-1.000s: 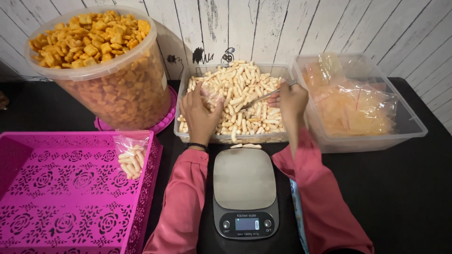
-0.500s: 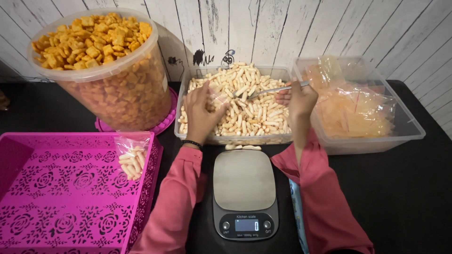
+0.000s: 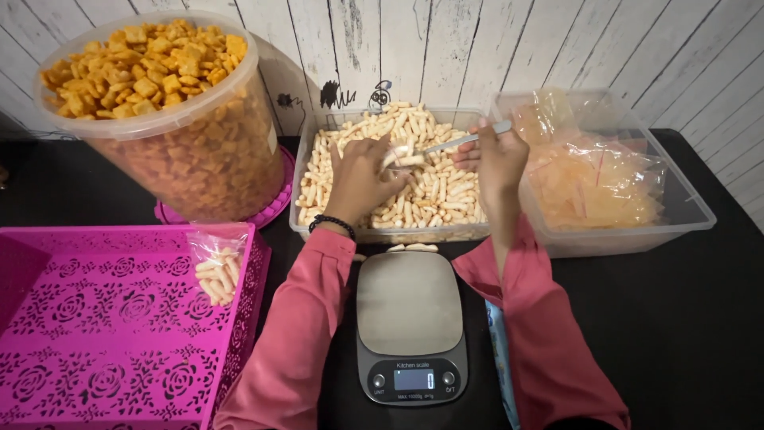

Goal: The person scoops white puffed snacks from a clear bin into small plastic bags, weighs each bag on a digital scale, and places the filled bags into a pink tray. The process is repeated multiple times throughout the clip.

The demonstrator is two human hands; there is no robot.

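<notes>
Over the middle tub, head view: both hands work above a clear rectangular tub [image 3: 318, 231] of pale stick snacks [image 3: 434, 199]. Left hand [image 3: 362, 179] sits w/ fingers curled round what looks like a small clear bag, its mouth facing right; the bag itself is mostly hidden by the hand, so can't confirm how firmly it's pinched. Right hand [image 3: 497, 155] is closed on the handle of a metal scoop [image 3: 446, 145], fingers wrapped tight. Scoop's long axis runs roughly left-right, tilted a bit down toward the left, w/ the loaded tip right at the left hand's fingertips, touching or nearly so. So the snack load lies to the left of the right-hand grip, & the left hand is the nearer one to it. Below the tub, a grey kitchen scale [image 3: 410, 314] sits between the two pink sleeves, platform bare, w/ a couple of loose sticks [image 3: 414, 248] just beyond its far edge. To the left, a pink lattice tray [image 3: 103, 350] holds one filled bag [image 3: 215, 267] near its right wall. Behind it, a big round clear bucket [image 3: 199, 151] of orange square crackers. To the right, another clear tub [image 3: 676, 215] w/ a heap of empty plastic bags [image 3: 597, 183], just beside the right wrist. All of it rests on a black tabletop [image 3: 684, 334].
</notes>
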